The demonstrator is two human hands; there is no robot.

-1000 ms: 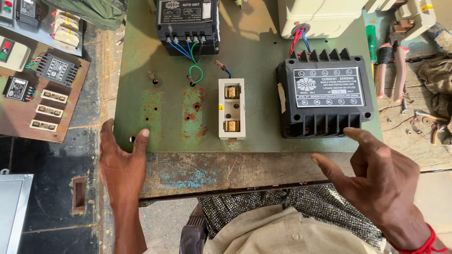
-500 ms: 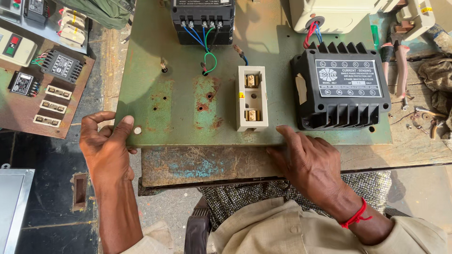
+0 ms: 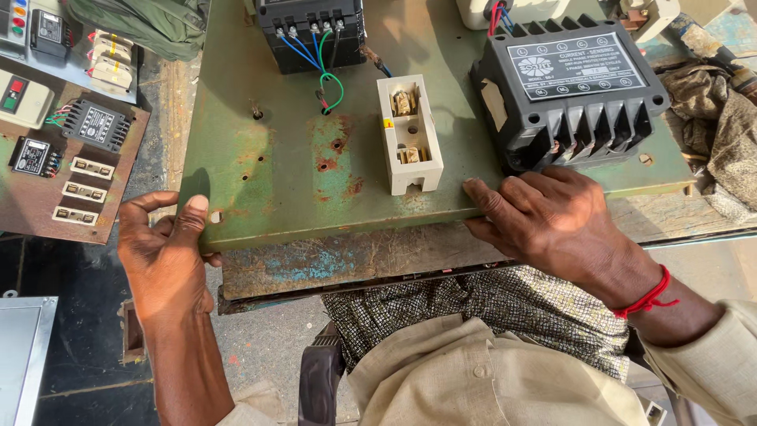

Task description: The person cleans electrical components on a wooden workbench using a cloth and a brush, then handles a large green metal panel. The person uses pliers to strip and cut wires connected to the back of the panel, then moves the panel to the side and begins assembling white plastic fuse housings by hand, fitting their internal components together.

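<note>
**Green metal plate gripped at both near corners**

Head view. Green painted plate [image 3: 268, 173], rust-spotted, lies flat on a worn bench [image 3: 331, 264]. Left hand [image 3: 162, 256] clamps the plate's near-left corner, thumb on top, fingers curled under the edge. Right hand [image 3: 552, 221] lies flat on the near edge toward the right, fingers together and pressing down, just below the black finned box [image 3: 572, 87]. A hand at each side seems meant to steady or shift the plate evenly.

White fuse holder [image 3: 408, 134] sits mid-plate. Black wired unit [image 3: 311, 31] at far edge, blue and green leads trailing. Brown board of small parts [image 3: 67, 158] lies left, well apart.
</note>
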